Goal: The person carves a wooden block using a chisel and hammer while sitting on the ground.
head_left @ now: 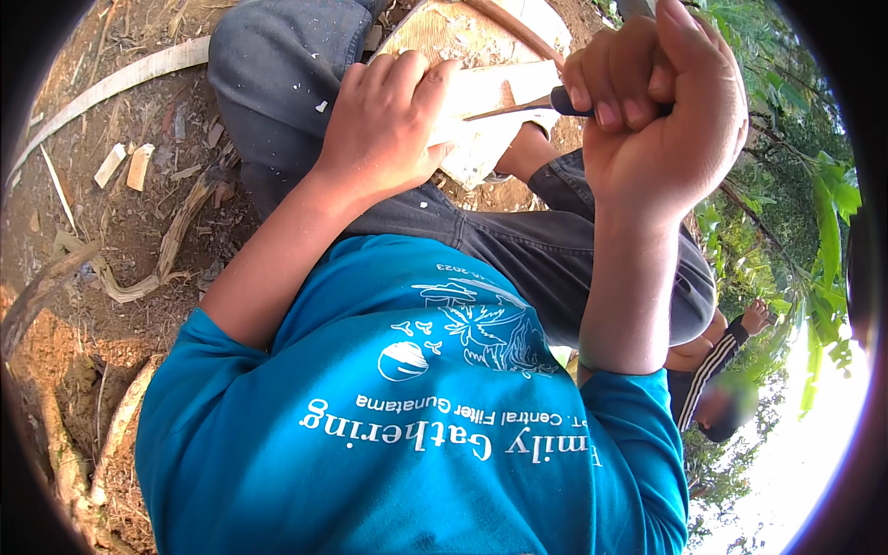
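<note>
My left hand (393, 125) is closed over the near-left side of a pale wooden block (495, 85), its fingers curled on the far edge and its thumb toward me. My right hand (657, 111) is wrapped around the dark handle of a slim pointed blade (509, 112), which looks like a carving knife. The blade points left across the wood, its tip close to my left hand; whether it cuts in is washed out by glare. Beneath lies a broad, light wooden slab (421, 32), between my bent legs. A brown wooden stick or handle (518, 28) rests across its far side.
Wood chips (141, 166) and dry roots (180, 222) litter the bare soil at left, with a long pale strip (129, 74) curving behind. Green plants (823, 203) stand at right. Another person (712, 370) in a dark striped sleeve is at the right, apart from my hands.
</note>
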Action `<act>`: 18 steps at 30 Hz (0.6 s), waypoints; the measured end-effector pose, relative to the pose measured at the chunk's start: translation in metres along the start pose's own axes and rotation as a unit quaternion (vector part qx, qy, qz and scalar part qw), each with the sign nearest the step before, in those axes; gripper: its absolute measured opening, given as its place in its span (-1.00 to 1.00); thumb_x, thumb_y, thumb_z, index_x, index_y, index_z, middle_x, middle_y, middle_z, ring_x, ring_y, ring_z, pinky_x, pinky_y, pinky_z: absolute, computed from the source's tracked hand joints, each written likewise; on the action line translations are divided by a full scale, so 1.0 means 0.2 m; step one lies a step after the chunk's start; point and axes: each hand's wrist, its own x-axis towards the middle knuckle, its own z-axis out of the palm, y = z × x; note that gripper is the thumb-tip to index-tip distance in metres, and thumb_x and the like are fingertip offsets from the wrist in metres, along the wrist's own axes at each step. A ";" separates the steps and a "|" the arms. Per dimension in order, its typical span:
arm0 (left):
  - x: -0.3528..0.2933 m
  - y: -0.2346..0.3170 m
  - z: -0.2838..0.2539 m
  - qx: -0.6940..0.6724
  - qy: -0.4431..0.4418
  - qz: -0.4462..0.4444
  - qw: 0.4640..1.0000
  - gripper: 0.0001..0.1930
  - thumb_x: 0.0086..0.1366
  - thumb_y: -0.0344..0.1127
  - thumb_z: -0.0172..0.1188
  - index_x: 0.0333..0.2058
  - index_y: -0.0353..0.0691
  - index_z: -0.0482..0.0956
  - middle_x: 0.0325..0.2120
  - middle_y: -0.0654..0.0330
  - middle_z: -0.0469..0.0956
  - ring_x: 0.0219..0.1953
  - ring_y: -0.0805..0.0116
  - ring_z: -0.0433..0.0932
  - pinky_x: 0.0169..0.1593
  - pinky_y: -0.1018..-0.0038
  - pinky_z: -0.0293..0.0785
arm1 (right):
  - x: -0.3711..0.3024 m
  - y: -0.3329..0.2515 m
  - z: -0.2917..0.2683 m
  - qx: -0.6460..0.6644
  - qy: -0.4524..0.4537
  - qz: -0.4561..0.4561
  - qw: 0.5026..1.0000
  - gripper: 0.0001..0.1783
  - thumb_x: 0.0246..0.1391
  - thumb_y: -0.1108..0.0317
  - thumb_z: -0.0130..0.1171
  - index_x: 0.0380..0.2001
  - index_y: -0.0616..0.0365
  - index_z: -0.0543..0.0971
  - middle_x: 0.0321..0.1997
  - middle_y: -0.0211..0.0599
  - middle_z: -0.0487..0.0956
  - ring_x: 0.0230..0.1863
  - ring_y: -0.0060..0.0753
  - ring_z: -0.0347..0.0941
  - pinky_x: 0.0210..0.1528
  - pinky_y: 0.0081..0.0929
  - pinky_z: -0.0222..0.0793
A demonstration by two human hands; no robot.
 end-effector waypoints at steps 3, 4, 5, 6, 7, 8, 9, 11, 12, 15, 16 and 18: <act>0.00 0.01 -0.01 -0.008 -0.012 -0.004 1.000 -0.22 -0.05 -0.18 0.56 0.18 -0.19 0.48 -0.15 0.14 0.46 -0.09 0.10 0.49 -0.02 0.17 0.42 | -0.06 -0.03 -0.08 -0.059 0.002 0.011 0.998 -0.59 0.31 0.31 -0.05 -0.66 -0.02 0.19 -0.77 -0.40 0.15 -0.73 -0.47 0.03 -0.55 -0.34 0.17; 0.01 0.01 -0.01 -0.011 -0.015 -0.006 1.000 -0.23 -0.04 -0.18 0.56 0.18 -0.19 0.47 -0.15 0.14 0.46 -0.09 0.09 0.49 -0.01 0.16 0.42 | -0.11 -0.03 -0.07 -0.119 0.042 -0.010 0.992 -0.58 0.31 0.30 -0.05 -0.67 -0.01 0.19 -0.78 -0.39 0.15 -0.74 -0.46 0.05 -0.57 -0.34 0.18; 0.01 0.02 -0.01 -0.014 -0.018 -0.008 1.000 -0.23 -0.04 -0.18 0.55 0.18 -0.20 0.47 -0.15 0.13 0.46 -0.09 0.07 0.49 0.00 0.16 0.42 | -0.17 -0.03 -0.06 -0.178 0.083 -0.024 0.980 -0.57 0.31 0.30 -0.05 -0.68 0.00 0.18 -0.79 -0.37 0.16 -0.75 -0.45 0.07 -0.59 -0.34 0.18; 0.00 0.02 -0.01 -0.012 -0.017 -0.009 1.000 -0.23 -0.03 -0.19 0.55 0.19 -0.20 0.47 -0.15 0.12 0.46 -0.09 0.07 0.48 0.01 0.16 0.42 | -0.22 -0.04 -0.08 -0.165 0.063 -0.028 0.984 -0.57 0.31 0.30 -0.05 -0.67 0.01 0.19 -0.78 -0.36 0.17 -0.74 -0.45 0.09 -0.58 -0.34 0.19; 0.01 0.02 -0.01 -0.012 -0.015 -0.009 1.000 -0.23 -0.02 -0.19 0.55 0.19 -0.20 0.47 -0.15 0.12 0.46 -0.08 0.06 0.48 0.02 0.16 0.42 | -0.26 -0.04 -0.10 -0.154 0.043 -0.033 0.987 -0.58 0.31 0.30 -0.05 -0.67 0.01 0.19 -0.78 -0.34 0.18 -0.74 -0.44 0.11 -0.57 -0.33 0.20; 0.01 0.02 -0.01 -0.011 -0.013 -0.010 1.000 -0.24 -0.02 -0.20 0.55 0.19 -0.20 0.46 -0.15 0.11 0.46 -0.08 0.05 0.48 0.03 0.15 0.43 | -0.31 -0.03 -0.14 -0.090 -0.008 -0.049 0.995 -0.58 0.31 0.29 -0.05 -0.66 0.02 0.20 -0.75 -0.31 0.23 -0.70 -0.40 0.17 -0.49 -0.29 0.29; 0.01 0.03 -0.01 -0.017 -0.016 -0.012 1.000 -0.23 -0.01 -0.20 0.55 0.19 -0.20 0.46 -0.13 0.10 0.47 -0.07 0.04 0.48 0.05 0.15 0.42 | -0.35 -0.03 -0.18 -0.072 -0.015 -0.067 0.995 -0.61 0.32 0.30 -0.01 -0.63 0.04 0.24 -0.71 -0.31 0.29 -0.67 -0.39 0.25 -0.48 -0.29 0.33; 0.00 0.02 -0.01 -0.024 -0.024 -0.023 0.999 -0.23 -0.01 -0.21 0.55 0.20 -0.20 0.44 -0.10 0.08 0.48 -0.05 0.02 0.49 0.08 0.15 0.42 | -0.43 -0.01 -0.25 -0.030 -0.034 -0.101 0.994 -0.66 0.32 0.33 0.07 -0.58 0.08 0.32 -0.64 -0.31 0.41 -0.60 -0.37 0.39 -0.46 -0.30 0.41; -0.01 0.02 0.00 -0.031 -0.008 -0.031 0.999 -0.23 0.00 -0.21 0.55 0.20 -0.20 0.43 -0.07 0.07 0.49 -0.03 0.01 0.49 0.09 0.15 0.42 | -0.47 0.00 -0.26 -0.043 -0.040 -0.112 0.992 -0.66 0.32 0.33 0.05 -0.57 0.08 0.32 -0.62 -0.29 0.41 -0.56 -0.33 0.41 -0.34 -0.20 0.43; -0.05 0.02 0.04 -0.061 0.032 -0.048 0.996 -0.23 0.01 -0.21 0.54 0.21 -0.20 0.42 -0.01 0.04 0.51 0.02 -0.01 0.48 0.12 0.15 0.41 | -0.54 -0.01 -0.27 -0.060 -0.053 -0.121 0.989 -0.65 0.35 0.31 -0.02 -0.57 0.10 0.29 -0.62 -0.25 0.37 -0.53 -0.30 0.37 -0.13 -0.05 0.43; -0.07 0.01 0.06 -0.075 0.045 -0.046 0.995 -0.23 0.01 -0.21 0.54 0.21 -0.20 0.41 0.01 0.03 0.51 0.04 -0.02 0.48 0.14 0.14 0.40 | -0.52 -0.03 -0.26 -0.044 -0.041 -0.122 0.991 -0.65 0.35 0.31 -0.03 -0.57 0.10 0.28 -0.63 -0.25 0.36 -0.54 -0.30 0.35 -0.14 -0.06 0.43; -0.08 0.00 0.06 -0.098 0.062 -0.042 0.992 -0.23 0.02 -0.22 0.53 0.21 -0.19 0.41 0.03 0.03 0.52 0.07 -0.01 0.48 0.17 0.12 0.37 | -0.45 -0.08 -0.25 -0.023 -0.028 -0.116 0.993 -0.62 0.37 0.30 -0.06 -0.59 0.09 0.25 -0.64 -0.23 0.34 -0.55 -0.30 0.32 -0.20 -0.04 0.45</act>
